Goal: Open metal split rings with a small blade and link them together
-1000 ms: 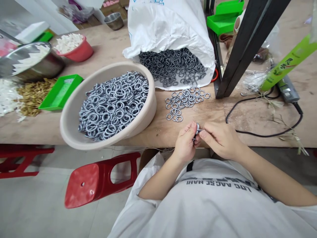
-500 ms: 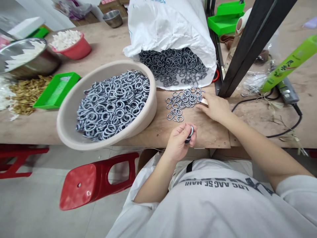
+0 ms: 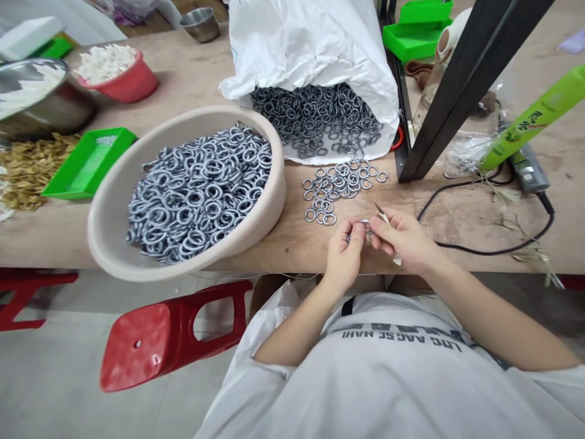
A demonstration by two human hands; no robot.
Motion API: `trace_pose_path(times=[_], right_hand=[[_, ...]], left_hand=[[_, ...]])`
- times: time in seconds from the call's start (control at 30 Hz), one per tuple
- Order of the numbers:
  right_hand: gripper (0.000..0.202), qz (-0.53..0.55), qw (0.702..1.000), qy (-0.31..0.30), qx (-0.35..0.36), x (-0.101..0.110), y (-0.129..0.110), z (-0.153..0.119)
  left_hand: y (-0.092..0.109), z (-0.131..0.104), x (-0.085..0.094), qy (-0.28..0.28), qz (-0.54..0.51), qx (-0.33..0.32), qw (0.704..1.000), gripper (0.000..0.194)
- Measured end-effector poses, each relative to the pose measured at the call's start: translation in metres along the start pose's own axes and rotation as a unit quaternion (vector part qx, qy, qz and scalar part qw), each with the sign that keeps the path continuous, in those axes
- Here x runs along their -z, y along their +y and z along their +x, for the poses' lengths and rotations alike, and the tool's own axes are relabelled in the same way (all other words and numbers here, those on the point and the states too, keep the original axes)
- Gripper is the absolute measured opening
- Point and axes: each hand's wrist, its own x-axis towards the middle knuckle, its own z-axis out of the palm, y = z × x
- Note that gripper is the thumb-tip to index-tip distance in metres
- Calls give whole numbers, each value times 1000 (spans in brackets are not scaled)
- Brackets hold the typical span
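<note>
A wide brown wooden table [image 3: 187, 76] spans the view, its front edge running roughly level across the middle. A black metal post [image 3: 470, 91] rises from it at right, slanting in the view. Below is a grey tiled floor [image 3: 68, 396] with thin joint lines. A red stool [image 3: 121, 332] stands at lower left, its seat shining under even, pale light; a second red stool [image 3: 27, 278] is cut off by the left edge.
</note>
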Motion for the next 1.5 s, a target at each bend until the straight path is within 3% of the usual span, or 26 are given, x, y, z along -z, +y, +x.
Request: trace_pose_path(times=[0.1, 0.2, 0.27, 0.33, 0.4, 0.47, 0.53, 0.67, 0.8, 0.93, 1.03, 1.13, 1.23, 1.33, 1.4, 1.5], right_hand=[[36, 17, 999, 35, 17, -4, 4, -11], [36, -49, 990, 82, 103, 3, 4, -16], [31, -135, 979, 42, 148, 8, 1, -21], [31, -219, 962, 8, 163, 9, -2, -27], [27, -257, 951, 33, 166, 7, -5, -30], [26, -251, 952, 70, 164, 5, -8, -29], [24, -205, 966, 64, 145, 3, -9, -25], [28, -60, 992, 15, 111, 4, -4, -15], [24, -73, 990, 4, 120, 8, 2, -12], [26, -79, 986, 13, 147, 9, 0, -16], [35, -75, 990, 14, 121, 5, -4, -18], [29, -95, 989, 11, 112, 4, -7, -19], [30, -222, 960, 32, 170, 5, -10, -24], [34, -388, 895, 22, 221, 6, -14, -33], [34, -444, 865, 5, 234, 4, -17, -39], [33, -474, 847, -3, 239, 2, -19, -44]], left_hand=[[0, -5, -6, -9, 42, -68, 997, 39], [4, -8, -6, -22, -35, -6, 999, 39], [7, -9, -6, -35, -83, 37, 995, 40], [10, -10, -7, -40, -95, 54, 993, 40], [10, -12, -8, -30, -80, 40, 996, 41], [9, -13, -8, -15, -55, 15, 998, 43], [9, -14, -8, -19, -62, 22, 998, 45], [16, -16, -4, -112, -134, 154, 973, 54], [25, -17, 1, -206, -158, 233, 937, 49], [26, -19, -1, -173, -173, 210, 947, 45], [22, -20, -6, -130, -148, 167, 966, 44], [20, -21, -8, -117, -130, 145, 974, 42], [21, -20, -8, -108, -134, 139, 975, 39], [21, -19, -7, -93, -137, 136, 977, 39], [20, -18, -7, -82, -134, 130, 979, 39], [18, -17, -6, -86, -126, 117, 981, 39]])
